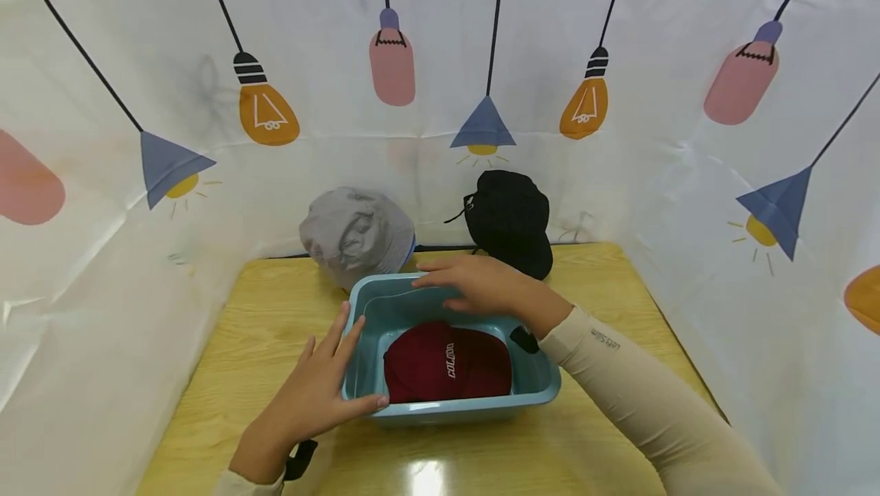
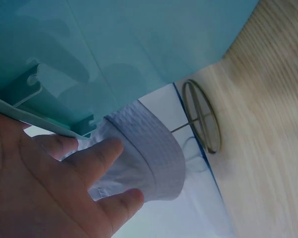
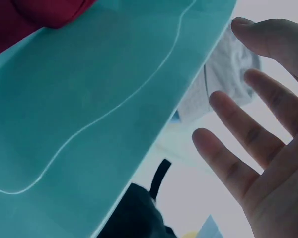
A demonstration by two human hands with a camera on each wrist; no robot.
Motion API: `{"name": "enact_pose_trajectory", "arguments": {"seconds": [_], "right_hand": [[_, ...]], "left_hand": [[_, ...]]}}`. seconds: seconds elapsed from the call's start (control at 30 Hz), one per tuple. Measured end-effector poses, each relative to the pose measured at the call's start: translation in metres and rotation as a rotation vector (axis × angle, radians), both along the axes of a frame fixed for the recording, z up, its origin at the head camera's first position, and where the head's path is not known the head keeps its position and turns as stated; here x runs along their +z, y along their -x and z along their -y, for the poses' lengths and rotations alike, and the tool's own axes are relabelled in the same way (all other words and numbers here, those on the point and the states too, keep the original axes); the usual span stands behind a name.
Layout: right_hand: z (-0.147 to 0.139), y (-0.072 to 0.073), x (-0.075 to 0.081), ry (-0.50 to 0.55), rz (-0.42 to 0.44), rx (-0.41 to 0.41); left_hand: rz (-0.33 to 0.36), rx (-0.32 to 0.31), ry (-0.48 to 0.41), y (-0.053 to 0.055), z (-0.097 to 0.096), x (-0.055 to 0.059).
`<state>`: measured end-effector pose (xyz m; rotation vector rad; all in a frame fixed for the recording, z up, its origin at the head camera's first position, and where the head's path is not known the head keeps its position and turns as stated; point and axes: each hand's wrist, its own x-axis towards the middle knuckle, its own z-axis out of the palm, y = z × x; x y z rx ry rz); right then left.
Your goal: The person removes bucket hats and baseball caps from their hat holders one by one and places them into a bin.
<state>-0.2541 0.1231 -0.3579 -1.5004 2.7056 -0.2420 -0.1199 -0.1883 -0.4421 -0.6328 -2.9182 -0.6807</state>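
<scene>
A light blue plastic basin (image 1: 474, 409) stands on the table, and a dark red cap (image 1: 419, 366) with white lettering lies inside it. At the basin's left side is my left hand (image 1: 309, 393), fingers spread and straight, thumb along the near rim. My right hand (image 1: 484, 287) hovers around the far rim with fingers loosely extended and nothing between them. Behind the basin sit a grey bucket hat (image 1: 357, 232) on the left and a black cap (image 1: 509, 213) on the right.
In the left wrist view, a wire stand (image 2: 201, 116) with an oval base supports the bucket hat. The wooden table (image 1: 227, 358) ends at a white wall sheet (image 1: 440, 167) printed with lamps, which also closes in both sides.
</scene>
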Motion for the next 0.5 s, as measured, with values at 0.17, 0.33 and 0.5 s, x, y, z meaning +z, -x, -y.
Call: {"name": "enact_pose_trajectory", "arguments": {"seconds": [0.17,0.33,0.5], "right_hand": [[-0.007,0.003,0.003,0.047,-0.013,-0.060],[-0.019,0.004,0.001,0.121,-0.013,-0.125],[-0.034,-0.001,-0.003,0.185,0.025,-0.203]], "left_hand": [[0.011,0.002,-0.021,0.001,0.000,-0.003],[0.045,0.007,-0.030,0.001,0.000,-0.004],[0.077,0.006,-0.053,-0.002,0.000,-0.003]]}}
